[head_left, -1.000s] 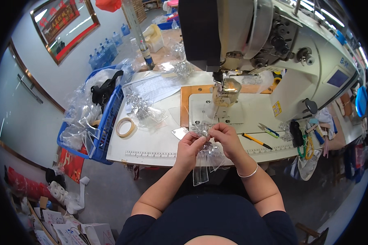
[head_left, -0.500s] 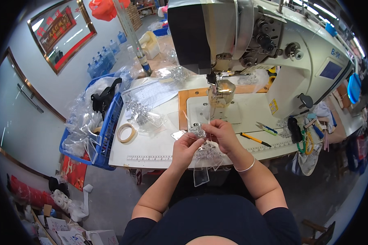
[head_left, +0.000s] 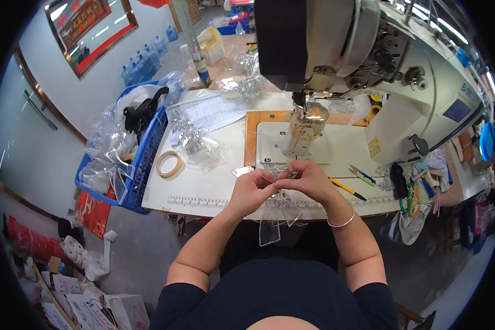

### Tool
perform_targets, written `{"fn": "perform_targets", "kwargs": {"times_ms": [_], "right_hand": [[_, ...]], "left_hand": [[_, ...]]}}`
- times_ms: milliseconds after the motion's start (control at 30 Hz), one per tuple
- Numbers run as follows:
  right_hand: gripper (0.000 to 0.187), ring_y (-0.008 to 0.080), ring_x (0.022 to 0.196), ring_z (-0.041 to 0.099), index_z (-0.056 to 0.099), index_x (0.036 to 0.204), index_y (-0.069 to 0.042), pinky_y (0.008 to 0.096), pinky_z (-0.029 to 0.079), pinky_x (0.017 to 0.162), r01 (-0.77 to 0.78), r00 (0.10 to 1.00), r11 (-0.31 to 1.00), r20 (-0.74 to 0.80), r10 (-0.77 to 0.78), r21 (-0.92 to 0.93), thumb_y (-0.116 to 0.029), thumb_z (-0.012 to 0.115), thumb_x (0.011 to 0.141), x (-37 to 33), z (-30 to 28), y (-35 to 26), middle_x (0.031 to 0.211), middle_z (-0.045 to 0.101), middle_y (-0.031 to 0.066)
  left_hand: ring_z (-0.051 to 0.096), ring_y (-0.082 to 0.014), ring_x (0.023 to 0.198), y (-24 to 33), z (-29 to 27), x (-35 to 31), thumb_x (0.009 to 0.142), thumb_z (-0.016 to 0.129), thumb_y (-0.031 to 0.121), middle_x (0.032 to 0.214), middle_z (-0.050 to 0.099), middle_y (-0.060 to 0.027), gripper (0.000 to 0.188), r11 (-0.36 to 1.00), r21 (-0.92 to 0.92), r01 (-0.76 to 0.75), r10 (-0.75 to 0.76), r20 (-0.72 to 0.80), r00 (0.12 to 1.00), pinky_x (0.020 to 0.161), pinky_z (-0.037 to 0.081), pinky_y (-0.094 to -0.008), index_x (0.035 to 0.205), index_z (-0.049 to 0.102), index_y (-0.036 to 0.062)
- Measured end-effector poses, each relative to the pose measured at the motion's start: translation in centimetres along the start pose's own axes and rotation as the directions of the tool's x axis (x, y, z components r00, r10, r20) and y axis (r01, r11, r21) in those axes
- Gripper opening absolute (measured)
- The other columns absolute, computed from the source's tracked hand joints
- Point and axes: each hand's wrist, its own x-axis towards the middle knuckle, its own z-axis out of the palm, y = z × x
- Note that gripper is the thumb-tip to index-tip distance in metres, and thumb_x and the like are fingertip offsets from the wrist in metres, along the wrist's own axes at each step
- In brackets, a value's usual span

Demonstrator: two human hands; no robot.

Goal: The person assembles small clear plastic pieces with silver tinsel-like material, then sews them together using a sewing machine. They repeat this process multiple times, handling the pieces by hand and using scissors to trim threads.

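My left hand and my right hand meet over the front edge of the white sewing table. Both are closed, fingertips and thumbs together, on clear plastic pieces; my fingers partly cover these. More see-through plastic pieces, one a flat panel with a pale rim, dangle below my hands past the table edge. Just beyond my hands stands the post of a sewing machine, its needle area above. Left of the post lies a heap of clear plastic pieces.
A tape roll lies at the left, beside a blue basket full of plastic. To the right are a yellow-black pen, thread snips and scissors with green and yellow handles. The machine's arm overhangs the right side.
My hands have drawn closer together, thumbs now meeting, and my right hand has turned more over the plastic pieces. The whole view has shifted slightly.
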Motion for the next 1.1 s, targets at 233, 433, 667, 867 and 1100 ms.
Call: {"fn": "perform_targets", "kwargs": {"times_ms": [233, 433, 667, 867, 1100], "right_hand": [[0.027, 0.0123, 0.074, 0.055, 0.062, 0.078, 0.000, 0.0249, 0.045, 0.063, 0.047, 0.914, 0.981, -0.389, -0.119, -0.190, -0.015, 0.081, 0.065, -0.4, 1.7, 1.4, 0.080, 0.058, 0.0029], [0.029, 0.0139, 0.078, 0.055, 0.063, 0.084, -0.006, 0.0260, 0.044, 0.067, 0.434, 0.863, 0.786, -0.047, -0.503, -0.441, -0.012, 0.082, 0.063, -0.6, 0.4, 0.9, 0.087, 0.059, 0.0027], [0.030, 0.0074, 0.060, 0.051, 0.060, 0.081, -0.004, 0.0209, 0.042, 0.057, -0.133, 0.991, 0.986, -0.044, 0.130, -0.099, -0.012, 0.083, 0.063, -1.0, -1.2, -0.2, 0.073, 0.061, -0.0019], [0.018, 0.0093, 0.062, 0.055, 0.062, 0.083, -0.005, 0.0213, 0.044, 0.056, -0.368, 0.924, 0.796, 0.286, 0.254, 0.480, -0.004, 0.075, 0.071, -0.9, -2.6, 1.3, 0.075, 0.061, 0.0017], [0.020, 0.0079, 0.067, 0.058, 0.065, 0.081, -0.002, 0.0219, 0.047, 0.060, -0.199, 0.977, 0.968, 0.101, 0.185, 0.151, -0.010, 0.080, 0.070, -2.1, -1.0, -0.1, 0.076, 0.065, 0.0026]], "left_hand": [[0.063, -0.0093, 0.073, -0.8, 0.2, 0.6, 0.081, 0.071, 0.015, 0.078, 0.067, -0.0064, 0.021, 0.985, -0.142, 0.094, -0.093, 0.014, 0.996, 0.064, 0.049, -0.0217, 0.087, 0.061, -0.0019], [0.062, -0.0093, 0.070, -0.4, -0.2, 0.9, 0.079, 0.072, 0.015, 0.076, 0.066, -0.0066, 0.021, 0.984, -0.058, 0.168, -0.164, 0.077, 0.983, 0.062, 0.049, -0.0220, 0.085, 0.062, -0.0022], [0.061, -0.0076, 0.067, 0.3, 0.2, 0.8, 0.076, 0.073, 0.014, 0.073, 0.065, -0.0049, 0.020, 0.993, 0.104, 0.064, -0.074, 0.099, 0.992, 0.059, 0.049, -0.0216, 0.083, 0.062, -0.0012], [0.060, -0.0063, 0.066, 1.9, 0.0, 0.7, 0.076, 0.073, 0.010, 0.073, 0.063, -0.0030, 0.018, 0.997, -0.014, 0.077, -0.071, 0.266, 0.962, 0.059, 0.048, -0.0196, 0.081, 0.059, 0.0006], [0.059, -0.0065, 0.065, 1.8, 0.1, 0.6, 0.077, 0.073, 0.013, 0.071, 0.063, -0.0033, 0.020, 0.992, 0.051, 0.119, -0.128, 0.224, 0.966, 0.059, 0.048, -0.0205, 0.080, 0.059, -0.0009]]}}
